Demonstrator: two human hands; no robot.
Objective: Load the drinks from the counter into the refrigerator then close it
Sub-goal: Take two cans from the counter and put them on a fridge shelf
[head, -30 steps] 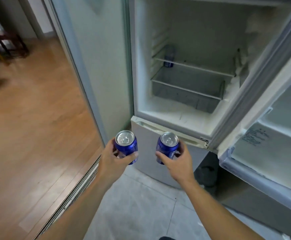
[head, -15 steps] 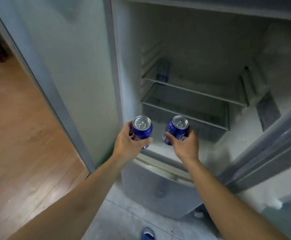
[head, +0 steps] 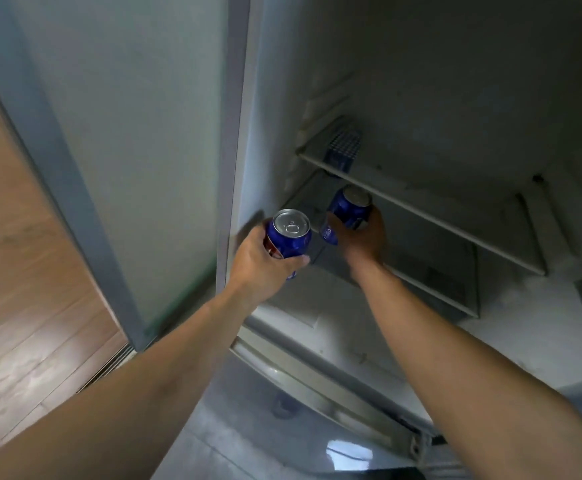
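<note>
**Two cans entering the fridge compartment; right can under the upper shelf**

Change since a second ago: both hands were then low, in front of the lower door, cans upright and side by side. Half a second ago they had risen to the compartment opening. Now the right hand (head: 364, 237) has gone inside, carrying its blue can (head: 348, 207) over the lower shelf (head: 431, 268) and under the front edge of the upper shelf (head: 421, 209). The left hand (head: 265, 261) lags at the left wall of the opening with its own blue can (head: 289, 237).

Meaning for the task: loading of this pair is under way; neither can is set down. Judged step: place the right can first, then the left.

Hand pose: right hand grips its can from below and behind, can tilted, top towards the back wall. Left hand wraps its can from the left, thumb across the front, can roughly upright with the silver lid facing the camera. Both forearms extended forward.

One more blue can (head: 343, 150) already stands on the upper shelf, back left. Refrigerator (head: 241, 133) is open. No counter in view.
</note>
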